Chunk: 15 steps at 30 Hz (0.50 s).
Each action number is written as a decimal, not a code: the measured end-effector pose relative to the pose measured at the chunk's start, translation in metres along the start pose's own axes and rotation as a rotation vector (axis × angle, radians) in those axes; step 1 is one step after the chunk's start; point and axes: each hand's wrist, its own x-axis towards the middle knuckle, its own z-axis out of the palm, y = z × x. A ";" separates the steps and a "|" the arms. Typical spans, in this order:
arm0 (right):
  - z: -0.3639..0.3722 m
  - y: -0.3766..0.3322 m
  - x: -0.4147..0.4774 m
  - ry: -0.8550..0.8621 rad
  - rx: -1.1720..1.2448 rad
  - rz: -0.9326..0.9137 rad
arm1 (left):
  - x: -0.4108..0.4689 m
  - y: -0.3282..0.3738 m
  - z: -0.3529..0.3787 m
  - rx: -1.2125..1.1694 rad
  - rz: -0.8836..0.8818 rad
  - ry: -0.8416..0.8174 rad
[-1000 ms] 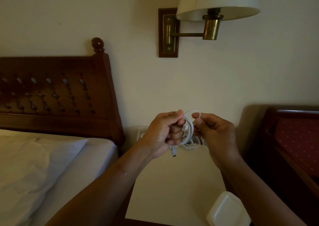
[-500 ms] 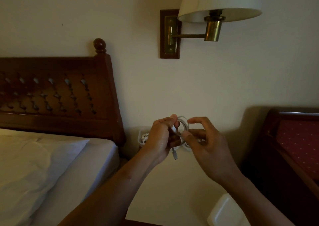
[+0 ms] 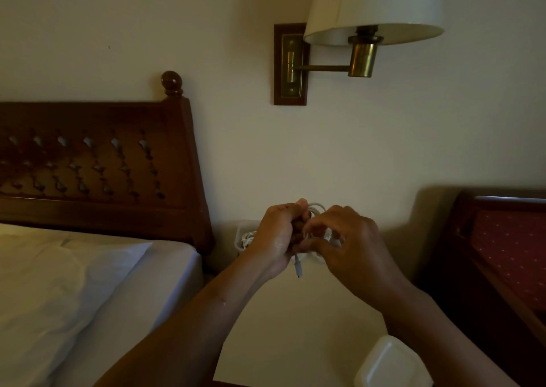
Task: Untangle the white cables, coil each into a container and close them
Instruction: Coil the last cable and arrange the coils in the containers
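Head view: the white cable (image 3: 316, 207) is a small coil held up between the 2 hands, above the worktop (image 3: 295, 327). The left hand (image 3: 277, 236) curls round the coil. The right hand (image 3: 351, 244) pinches a loop. Its plug (image 3: 299, 271) hangs down. A container (image 3: 238, 241) holding another cable (image 3: 247, 236) sits just behind the left hand.
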 end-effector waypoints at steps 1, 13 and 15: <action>-0.003 0.000 0.002 -0.002 0.110 0.048 | 0.000 -0.001 0.000 0.019 0.004 -0.016; -0.020 0.026 0.059 0.376 0.866 0.309 | -0.013 0.002 -0.006 -0.090 0.085 -0.207; -0.011 0.036 0.049 0.371 0.843 0.361 | -0.016 0.007 -0.010 -0.164 0.100 -0.234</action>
